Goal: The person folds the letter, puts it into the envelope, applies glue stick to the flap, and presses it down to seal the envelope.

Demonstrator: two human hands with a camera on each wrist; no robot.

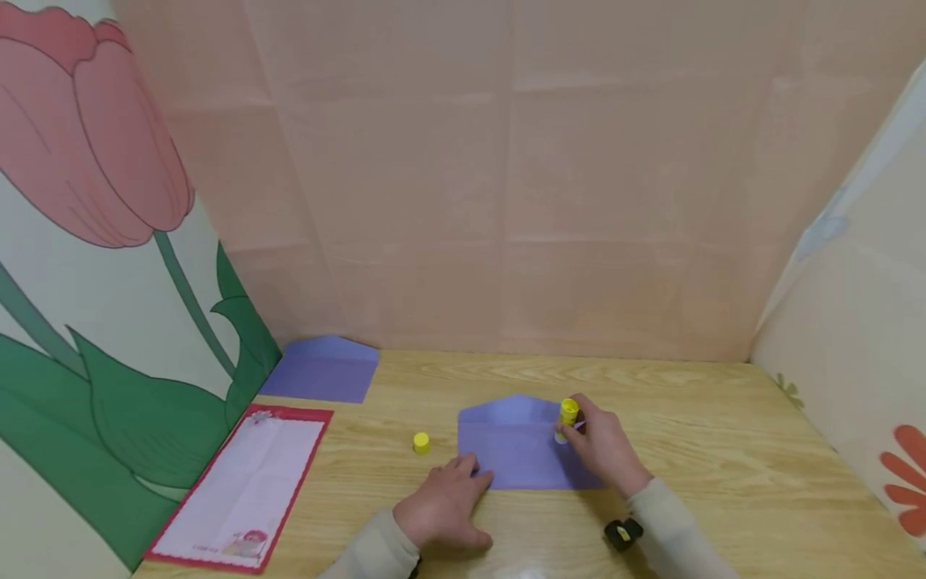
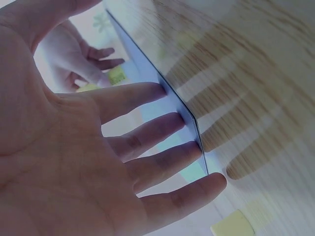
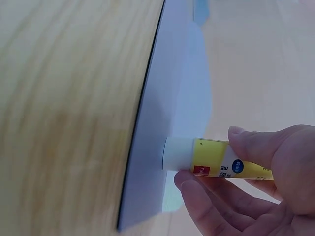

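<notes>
A purple envelope (image 1: 506,458) with its flap raised lies on the table in front of me. My right hand (image 1: 606,450) pinches a yellow glue stick (image 1: 568,414), held upright at the envelope's right side. In the right wrist view the white end of the glue stick (image 3: 211,157) meets the envelope (image 3: 152,132). My left hand (image 1: 444,503) has its fingers spread, and the fingertips (image 2: 172,120) rest on the envelope's lower left edge. Left of the envelope, a yellow cap (image 1: 421,443) stands on the wooden table.
A second purple envelope (image 1: 321,374) lies at the back left. Nearer me on the left is a white sheet with a red border (image 1: 242,486). A small black object (image 1: 623,533) shows by the right sleeve. A pinkish backdrop (image 1: 499,177) closes off the table's far edge.
</notes>
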